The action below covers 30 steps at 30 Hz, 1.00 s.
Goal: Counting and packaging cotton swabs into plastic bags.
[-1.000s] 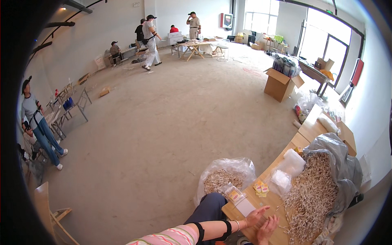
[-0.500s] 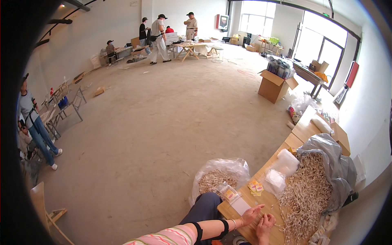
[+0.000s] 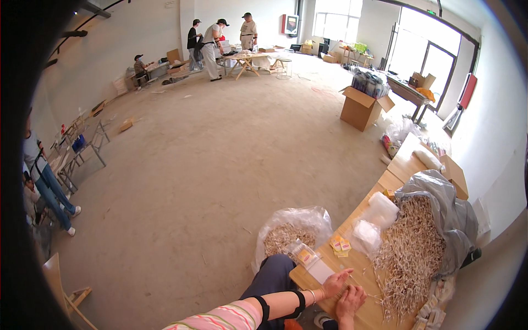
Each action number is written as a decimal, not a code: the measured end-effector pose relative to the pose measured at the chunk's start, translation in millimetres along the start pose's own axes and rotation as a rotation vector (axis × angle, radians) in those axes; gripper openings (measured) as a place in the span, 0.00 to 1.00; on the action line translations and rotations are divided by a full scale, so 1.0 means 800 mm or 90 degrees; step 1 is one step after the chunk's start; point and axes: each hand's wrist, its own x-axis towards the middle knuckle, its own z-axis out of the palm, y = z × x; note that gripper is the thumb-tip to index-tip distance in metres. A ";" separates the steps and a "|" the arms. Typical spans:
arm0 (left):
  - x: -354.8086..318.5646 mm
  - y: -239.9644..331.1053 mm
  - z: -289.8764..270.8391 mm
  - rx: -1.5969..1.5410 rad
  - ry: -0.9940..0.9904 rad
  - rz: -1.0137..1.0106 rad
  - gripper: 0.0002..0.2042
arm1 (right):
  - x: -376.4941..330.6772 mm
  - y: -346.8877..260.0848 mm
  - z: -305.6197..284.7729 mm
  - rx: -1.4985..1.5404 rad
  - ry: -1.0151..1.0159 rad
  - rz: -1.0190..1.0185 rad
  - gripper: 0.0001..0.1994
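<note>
At the table's near corner, my left hand [image 3: 333, 284] and my right hand [image 3: 351, 302] come together around a row of short thin sticks [image 3: 342, 290]. The sticks look like cotton swabs. My left fingers stretch along one side of the row, while my right fingers curl over the other. Next to my left hand lies a white card or flat box [image 3: 319, 271], and beyond it a clear plastic packet [image 3: 304, 255] with a yellow label. A large heap of the same pale sticks [image 3: 412, 253] spreads on the table to the right of my hands.
Small yellow-and-white packets [image 3: 340, 246] and clear plastic bags [image 3: 367, 235] lie on the wooden table [image 3: 352, 264]. A grey plastic bag [image 3: 456, 214] backs the heap. On the floor stands a clear bag of sticks [image 3: 291, 231]. An open carton [image 3: 360, 113] and several people are farther off.
The whole view has shifted slightly. My hands remain together around the sticks, with the right hand laid a little more over them. In the background, one person leans further over a table.
</note>
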 end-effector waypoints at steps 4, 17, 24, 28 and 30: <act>0.003 -0.008 0.001 0.020 0.034 0.038 0.24 | 0.001 0.005 0.007 0.044 0.051 0.015 0.11; -0.011 -0.001 0.004 0.002 0.012 0.022 0.24 | -0.010 0.038 0.014 0.081 0.066 0.091 0.17; -0.002 -0.004 -0.016 0.054 -0.034 0.066 0.22 | 0.010 0.019 0.031 0.493 0.211 0.212 0.20; -0.001 -0.003 -0.026 -0.059 0.008 0.017 0.26 | 0.017 -0.005 0.043 0.591 0.195 0.299 0.21; 0.000 -0.004 -0.019 -0.092 -0.019 0.000 0.27 | 0.010 0.005 0.041 0.641 0.181 0.311 0.22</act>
